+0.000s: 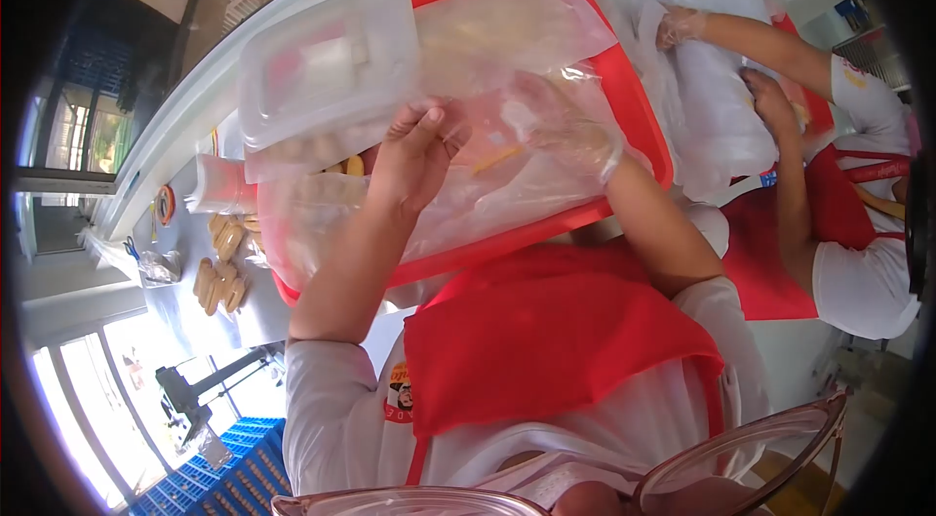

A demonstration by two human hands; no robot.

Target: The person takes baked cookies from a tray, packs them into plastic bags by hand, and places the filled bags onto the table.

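Over a large red tray [639, 106] lined with clear plastic, both my hands are raised close together. My left hand [419, 150] is bare, its thumb and fingers pinched at the edge of thin clear plastic. A clear plastic glove covers my right hand [570, 136], to the right of the left one; its fingers are blurred under the plastic, and what they hold cannot be made out. Between and below the hands a yellowish strip [497, 161] lies on the plastic. A translucent lidded container [331, 67] rests over the tray's back left part.
Packed finger-shaped food pieces [219, 287] lie on the metal table [263, 311] at left, near a tape roll [166, 206]. At right, a co-worker's hands [770, 101] touch a plastic-covered tray [717, 116]. Blue crates [244, 472] stand at lower left.
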